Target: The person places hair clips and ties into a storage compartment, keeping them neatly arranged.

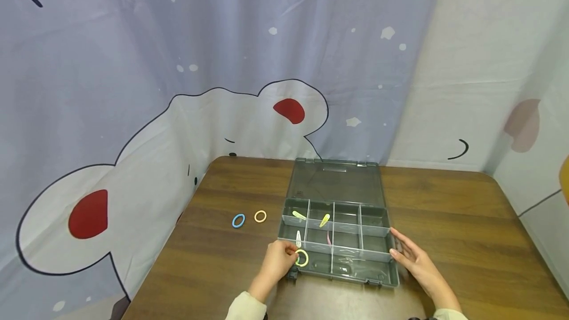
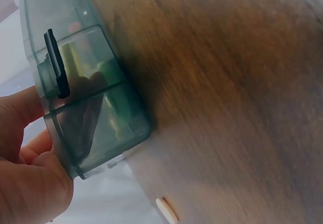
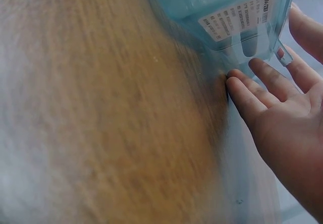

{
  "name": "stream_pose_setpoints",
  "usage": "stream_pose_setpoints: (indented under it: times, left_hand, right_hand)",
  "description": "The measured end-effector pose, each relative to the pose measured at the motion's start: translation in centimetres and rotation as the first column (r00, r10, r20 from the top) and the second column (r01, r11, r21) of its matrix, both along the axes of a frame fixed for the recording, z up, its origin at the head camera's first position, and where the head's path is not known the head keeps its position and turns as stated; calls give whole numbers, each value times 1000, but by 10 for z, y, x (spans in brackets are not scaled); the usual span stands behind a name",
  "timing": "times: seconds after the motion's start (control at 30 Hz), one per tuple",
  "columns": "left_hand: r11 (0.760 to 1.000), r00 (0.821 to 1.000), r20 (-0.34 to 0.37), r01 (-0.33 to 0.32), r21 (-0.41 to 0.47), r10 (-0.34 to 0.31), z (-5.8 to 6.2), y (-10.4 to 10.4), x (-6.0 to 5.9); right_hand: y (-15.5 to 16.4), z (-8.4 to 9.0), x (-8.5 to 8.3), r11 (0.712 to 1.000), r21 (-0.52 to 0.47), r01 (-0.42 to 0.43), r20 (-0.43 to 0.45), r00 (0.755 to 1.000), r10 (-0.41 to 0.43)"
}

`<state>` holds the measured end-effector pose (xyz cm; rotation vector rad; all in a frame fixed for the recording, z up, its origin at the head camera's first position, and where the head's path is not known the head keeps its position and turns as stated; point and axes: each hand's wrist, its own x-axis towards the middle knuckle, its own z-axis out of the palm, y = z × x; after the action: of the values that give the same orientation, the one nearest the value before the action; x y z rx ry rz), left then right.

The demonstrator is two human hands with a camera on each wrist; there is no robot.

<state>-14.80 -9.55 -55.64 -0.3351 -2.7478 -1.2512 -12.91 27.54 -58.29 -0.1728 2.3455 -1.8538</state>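
Note:
A grey see-through divided box [image 1: 364,266] lies open on the table. My left hand [image 1: 277,260] pinches a pale yellow hair tie [image 1: 307,258] over the front-left compartment. Something green [image 2: 123,95] shows through that corner's wall in the left wrist view. Beside the box's right wall is my right hand [image 1: 418,263], fingers straight, thumb and fingertips at the edge. Inside the box lie a light-yellow hair clip [image 1: 299,215], a brighter yellow clip [image 1: 325,220], a white clip [image 1: 299,238] and a pink clip [image 1: 329,238], each in its own compartment.
A blue hair tie [image 1: 233,221] and a cream-yellow hair tie [image 1: 265,216] lie on the wooden table [image 1: 213,260] left of the box. The box's lid [image 1: 335,184] leans back behind it. A printed curtain [image 1: 222,122] hangs along the table's far edge.

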Motion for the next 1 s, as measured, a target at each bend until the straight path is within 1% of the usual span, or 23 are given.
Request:
stream_pose_setpoints:
  times: [0.3,0.43,0.57,0.63,0.7,0.87,1.0]
  left_hand:
    - [997,997,-57,-63,-47,60,0,4,2]
    - [994,994,-71,-91,-62,87,1,5,2]
    - [993,990,-107,-95,-73,87,2,3,3]
    - [994,990,-113,-90,-65,82,4,1,3]
    - [995,992,-104,-80,-51,74,5,-1,3]
    - [999,998,-46,-48,17,48,11,-7,2]
    - [992,1000,15,-20,127,18,17,-15,0]
  right_hand:
    - [0,1,0,1000,-3,6,1,1000,-6]
    - [0,0,0,1000,2,4,0,1000,-4]
    - [0,0,0,1000,-1,-4,1,1000,4]
    - [0,0,1,1000,1,-4,1,1000,4]
    - [0,1,1,1000,1,-3,0,1000,3]
    - [1,0,0,1000,5,0,0,1000,0]
    - [0,-1,0,1000,-2,0,0,1000,0]
